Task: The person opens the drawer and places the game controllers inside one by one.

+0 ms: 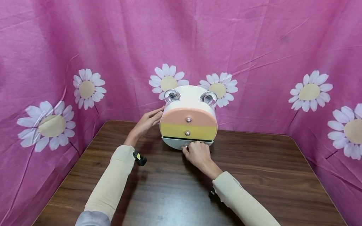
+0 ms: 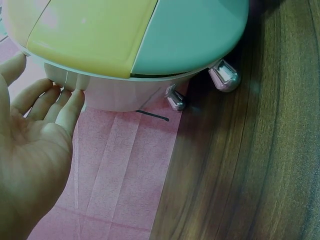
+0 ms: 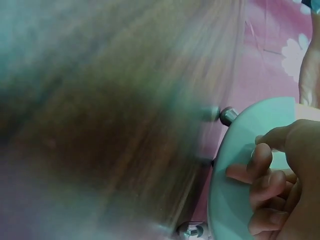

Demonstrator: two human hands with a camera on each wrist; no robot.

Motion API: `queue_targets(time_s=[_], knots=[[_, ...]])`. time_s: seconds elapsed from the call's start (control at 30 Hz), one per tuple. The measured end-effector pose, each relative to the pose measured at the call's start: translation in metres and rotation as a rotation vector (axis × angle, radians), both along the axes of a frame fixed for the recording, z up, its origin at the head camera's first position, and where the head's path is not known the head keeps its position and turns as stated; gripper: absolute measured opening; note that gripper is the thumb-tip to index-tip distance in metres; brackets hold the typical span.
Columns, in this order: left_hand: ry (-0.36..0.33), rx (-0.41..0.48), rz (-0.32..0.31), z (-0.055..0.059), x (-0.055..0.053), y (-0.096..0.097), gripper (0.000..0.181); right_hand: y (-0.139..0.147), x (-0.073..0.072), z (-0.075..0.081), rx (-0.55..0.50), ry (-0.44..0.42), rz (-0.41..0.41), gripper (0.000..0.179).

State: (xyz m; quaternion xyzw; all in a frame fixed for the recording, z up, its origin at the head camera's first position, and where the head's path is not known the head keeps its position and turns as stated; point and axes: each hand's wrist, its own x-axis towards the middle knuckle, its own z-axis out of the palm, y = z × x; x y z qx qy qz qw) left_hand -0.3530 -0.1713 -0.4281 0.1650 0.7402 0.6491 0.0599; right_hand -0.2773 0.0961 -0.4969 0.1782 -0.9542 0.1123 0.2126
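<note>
A small rounded drawer cabinet (image 1: 188, 96) with a white body stands at the back of the table. Its front has a peach drawer (image 1: 175, 116), a yellow drawer (image 1: 173, 129) and a pale green bottom drawer (image 1: 171, 142), which sits slightly pulled out. My right hand (image 1: 199, 154) pinches the green drawer's knob, mostly covered by the fingers; the right wrist view shows the other fingers curled by the green front (image 3: 232, 205). With fingers fairly straight, my left hand (image 2: 37, 145) touches the cabinet's white side.
Two silver ring-shaped parts (image 1: 172, 96) stick up on the cabinet's top. Short silver feet (image 2: 225, 76) hold it above the brown wooden table (image 1: 168, 197). Pink cloth (image 1: 127, 27) with printed daisies hangs behind and at both sides.
</note>
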Motion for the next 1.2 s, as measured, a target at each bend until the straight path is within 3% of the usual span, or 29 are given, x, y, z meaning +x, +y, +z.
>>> queue_targets(time_s=[0.47,0.83,1.2], knots=[[-0.019,0.024,-0.008,0.002,0.003,0.002,0.058,-0.001,-0.008,0.002,-0.044,-0.081,-0.054,0.063],[-0.013,0.046,-0.007,0.002,0.001,-0.001,0.058,-0.003,-0.01,0.004,-0.055,-0.14,-0.05,0.063],[0.053,-0.059,0.052,-0.001,0.013,-0.002,0.057,0.006,-0.002,0.001,-0.056,-0.165,-0.011,0.053]])
